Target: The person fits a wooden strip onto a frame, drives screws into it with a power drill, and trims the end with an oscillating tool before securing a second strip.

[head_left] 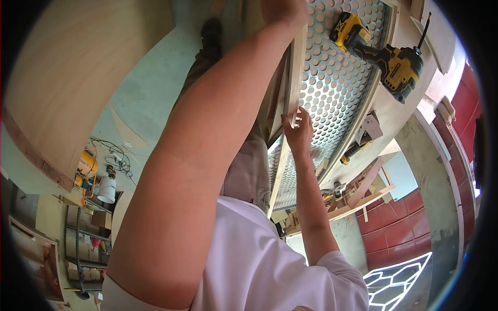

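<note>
My right hand is closed around the edge of a light wooden frame, thumb on the near side and fingers over the perforated side. A perforated metal sheet with round holes is set in this frame. My left arm stretches up across the view, and my left hand lies at the top edge, near the frame's upper end. Its fingers are cut off, so their grip is hidden. A yellow and black cordless drill with a long bit lies over the sheet's far rim.
A curved plywood panel rises at the left. On the green floor lie a cable and a yellow machine. Beyond the frame are another yellow tool and wood offcuts. Shelves stand at lower left.
</note>
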The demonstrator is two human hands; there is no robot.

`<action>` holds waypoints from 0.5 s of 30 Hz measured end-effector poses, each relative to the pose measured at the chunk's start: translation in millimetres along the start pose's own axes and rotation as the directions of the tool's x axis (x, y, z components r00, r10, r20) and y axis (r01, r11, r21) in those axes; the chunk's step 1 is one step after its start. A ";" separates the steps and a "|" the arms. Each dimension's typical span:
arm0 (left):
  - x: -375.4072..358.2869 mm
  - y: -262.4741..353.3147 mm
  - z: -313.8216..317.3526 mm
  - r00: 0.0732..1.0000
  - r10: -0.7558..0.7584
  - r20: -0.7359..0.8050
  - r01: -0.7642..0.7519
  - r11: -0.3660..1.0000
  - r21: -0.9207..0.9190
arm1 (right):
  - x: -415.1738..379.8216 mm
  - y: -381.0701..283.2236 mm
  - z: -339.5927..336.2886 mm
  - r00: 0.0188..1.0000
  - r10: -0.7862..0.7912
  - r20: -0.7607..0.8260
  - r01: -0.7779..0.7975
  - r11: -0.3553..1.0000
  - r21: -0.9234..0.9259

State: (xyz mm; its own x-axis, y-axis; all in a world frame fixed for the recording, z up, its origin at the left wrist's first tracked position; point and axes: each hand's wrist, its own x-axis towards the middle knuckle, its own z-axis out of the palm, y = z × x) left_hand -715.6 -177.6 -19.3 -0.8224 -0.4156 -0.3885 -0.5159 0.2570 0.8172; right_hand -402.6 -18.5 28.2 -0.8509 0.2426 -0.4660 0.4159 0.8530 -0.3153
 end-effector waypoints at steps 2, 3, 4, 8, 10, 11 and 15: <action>-2.7 1.5 -0.8 0.999 0.026 -0.020 -0.026 1.000 0.002 | -12.4 8.4 4.0 1.000 0.016 -0.006 -0.016 1.000 -0.015; -3.9 -1.1 -0.1 0.997 0.062 -0.038 -0.062 0.998 0.001 | -18.9 11.3 4.8 0.999 0.039 -0.001 -0.039 0.999 -0.009; -2.9 -4.1 1.8 0.994 0.098 -0.056 -0.098 0.995 -0.001 | -26.2 16.7 5.6 0.998 0.050 0.028 -0.049 0.998 -0.036; 2.7 -12.7 9.2 0.995 0.097 -0.033 -0.097 0.995 -0.004 | -63.9 60.0 17.6 0.987 0.077 0.140 -0.064 0.994 -0.093; 1.2 -6.6 3.3 0.997 0.077 -0.004 -0.077 0.997 0.031 | -67.0 62.7 12.8 0.980 0.079 0.181 -0.068 0.995 -0.069; 1.1 -3.2 1.0 0.998 0.069 -0.003 -0.069 0.997 0.034 | -67.0 64.5 11.4 0.984 0.076 0.163 -0.068 0.996 -0.057; -0.8 1.7 -3.5 0.998 0.069 -0.005 -0.069 0.997 0.029 | -67.3 67.6 10.8 0.992 0.026 0.120 -0.033 0.998 0.055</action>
State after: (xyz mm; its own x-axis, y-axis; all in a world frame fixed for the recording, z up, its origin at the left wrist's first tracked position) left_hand -715.0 -179.9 -16.2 -0.8551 -0.4009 -0.3289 -0.4646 0.3108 0.8292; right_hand -313.7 17.8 29.3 -0.7950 0.2072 -0.5701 0.4607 0.8176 -0.3453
